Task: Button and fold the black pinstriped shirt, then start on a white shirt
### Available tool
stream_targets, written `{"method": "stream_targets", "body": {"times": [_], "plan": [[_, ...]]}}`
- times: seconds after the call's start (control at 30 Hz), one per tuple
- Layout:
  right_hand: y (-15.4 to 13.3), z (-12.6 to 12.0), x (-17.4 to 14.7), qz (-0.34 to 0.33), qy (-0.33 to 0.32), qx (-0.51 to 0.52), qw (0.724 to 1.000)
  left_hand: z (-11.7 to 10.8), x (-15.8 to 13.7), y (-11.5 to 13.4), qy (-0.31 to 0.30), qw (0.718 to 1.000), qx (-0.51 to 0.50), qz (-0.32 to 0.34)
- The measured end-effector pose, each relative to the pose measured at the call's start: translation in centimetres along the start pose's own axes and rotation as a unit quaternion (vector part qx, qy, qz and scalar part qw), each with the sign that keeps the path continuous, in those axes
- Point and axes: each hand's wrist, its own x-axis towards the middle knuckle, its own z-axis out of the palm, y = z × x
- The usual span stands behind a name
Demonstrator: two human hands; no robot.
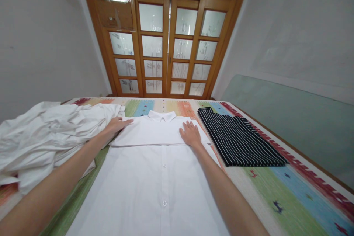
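A white button-up shirt (138, 188) lies flat, front up, with its collar (162, 115) at the far end and its button strip down the middle. Across its chest, just below the collar, lies a folded band of white cloth (152, 132), which looks like the sleeves. My right hand (190, 133) rests palm down on the right part of this band, fingers spread. At the left shoulder edge is my left hand (117, 124), with a digit stretched over the cloth; its other fingers are partly hidden. I see no cloth pinched in either hand.
Crumpled white clothes (52, 129) are heaped on the left. To the right lies a neatly folded black-and-white striped garment (240, 136). Everything is on a colourful patterned cover (265, 188). A pale green panel (298, 110) borders the right side, and wooden glass-paned doors (168, 44) stand beyond.
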Motion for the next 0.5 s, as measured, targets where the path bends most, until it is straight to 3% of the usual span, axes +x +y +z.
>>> {"method": "stream_targets", "body": {"times": [0.2, 0.5], "plan": [[0.02, 0.07, 0.10, 0.001, -0.004, -0.006, 1.000, -0.16, 0.27, -0.85, 0.008, 0.998, 0.044, 0.038], [0.03, 0.06, 0.16, 0.001, -0.005, -0.009, 1.000, -0.05, 0.11, -0.93, 0.021, 0.999, 0.027, 0.018]]}}
